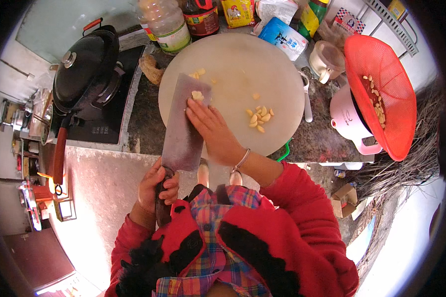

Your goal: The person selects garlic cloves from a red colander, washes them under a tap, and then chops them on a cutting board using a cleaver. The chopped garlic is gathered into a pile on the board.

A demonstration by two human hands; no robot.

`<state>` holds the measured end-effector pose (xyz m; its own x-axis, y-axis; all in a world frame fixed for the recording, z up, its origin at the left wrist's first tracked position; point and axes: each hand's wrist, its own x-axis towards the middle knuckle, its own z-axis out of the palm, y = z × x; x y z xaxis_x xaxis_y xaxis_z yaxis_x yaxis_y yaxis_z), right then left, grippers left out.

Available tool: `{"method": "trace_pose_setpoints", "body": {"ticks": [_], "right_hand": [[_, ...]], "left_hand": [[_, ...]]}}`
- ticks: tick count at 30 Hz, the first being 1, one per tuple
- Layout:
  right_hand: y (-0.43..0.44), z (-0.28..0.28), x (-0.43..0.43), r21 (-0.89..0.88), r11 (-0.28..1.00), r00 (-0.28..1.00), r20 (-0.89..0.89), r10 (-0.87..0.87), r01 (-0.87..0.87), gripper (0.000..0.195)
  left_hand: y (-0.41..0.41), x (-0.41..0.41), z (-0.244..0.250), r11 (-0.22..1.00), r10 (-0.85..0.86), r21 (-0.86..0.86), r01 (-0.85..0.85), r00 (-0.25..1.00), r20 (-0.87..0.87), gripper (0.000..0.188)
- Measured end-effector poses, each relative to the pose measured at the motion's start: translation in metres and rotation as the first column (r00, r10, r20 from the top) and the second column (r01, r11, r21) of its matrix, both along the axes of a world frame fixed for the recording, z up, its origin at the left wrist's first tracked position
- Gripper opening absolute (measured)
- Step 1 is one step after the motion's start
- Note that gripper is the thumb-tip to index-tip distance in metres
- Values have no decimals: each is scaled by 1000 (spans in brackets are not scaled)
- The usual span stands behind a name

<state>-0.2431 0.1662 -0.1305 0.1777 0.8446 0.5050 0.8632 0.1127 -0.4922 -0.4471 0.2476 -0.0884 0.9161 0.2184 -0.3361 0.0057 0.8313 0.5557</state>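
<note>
My left hand is wrapped around the dark handle of a wide cleaver. Its blade lies over the left part of a round cutting board. The fingers of my right hand are stretched out against the flat of the blade. Just beyond the fingertips, a crushed piece of garlic sits on the metal. A small pile of peeled garlic cloves rests on the right side of the board. Some garlic pieces are by the blade's far end.
On the left, a lidded black wok stands on an induction cooktop. Bottles and a blue packet line the back. At right, a red mesh basket holding more cloves tilts on a pink electric pot. A peeler lies beside the board.
</note>
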Motion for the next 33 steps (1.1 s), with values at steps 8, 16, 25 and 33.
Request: {"method": "trace_pose_setpoints", "body": {"ticks": [8, 16, 25, 33], "right_hand": [[6, -41, 55, -71, 954, 955, -35, -294, 291, 47], [-33, -29, 125, -295, 777, 826, 92, -557, 557, 15], [8, -42, 57, -71, 977, 976, -78, -205, 200, 9], [-58, -15, 93, 49, 895, 883, -190, -428, 444, 12]], "left_hand": [[12, -27, 4, 993, 77, 91, -68, 993, -89, 41], [8, -30, 8, 947, 143, 312, -80, 973, -183, 50], [-8, -31, -3, 438, 152, 843, 313, 898, -412, 57], [-22, -8, -17, -392, 259, 889, 236, 956, -139, 64]]}}
